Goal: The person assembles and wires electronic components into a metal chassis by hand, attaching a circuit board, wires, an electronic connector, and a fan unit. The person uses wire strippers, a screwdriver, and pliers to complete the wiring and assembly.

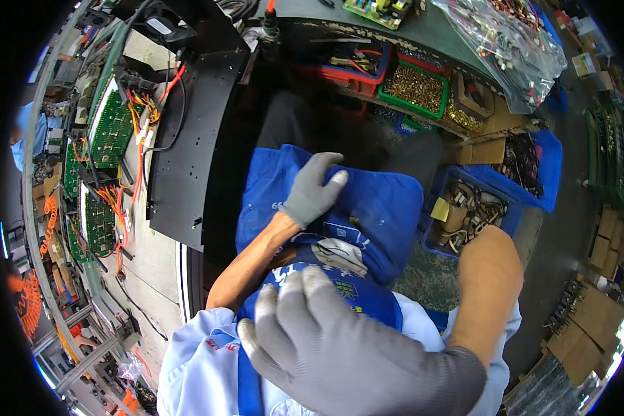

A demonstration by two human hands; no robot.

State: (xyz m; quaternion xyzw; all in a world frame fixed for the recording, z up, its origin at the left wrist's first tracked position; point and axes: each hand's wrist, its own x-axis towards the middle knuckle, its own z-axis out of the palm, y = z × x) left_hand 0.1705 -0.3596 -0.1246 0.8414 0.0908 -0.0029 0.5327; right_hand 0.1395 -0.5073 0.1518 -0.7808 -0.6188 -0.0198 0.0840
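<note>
1. The left hand, in a grey glove, lies over the blue apron on the lap, near the apron's top edge; its fingers bend loosely, the thumb apart.
2. The right hand, also gloved, is raised before the chest, fingers together and slightly bent; its palm is hidden, so I cannot tell whether it holds anything.
3. A black metal panel stands along the right edge of the pale tabletop; green circuit boards line its left side.
4. A plastic bag overhangs the front edge of the green workbench, at its right corner.
</note>
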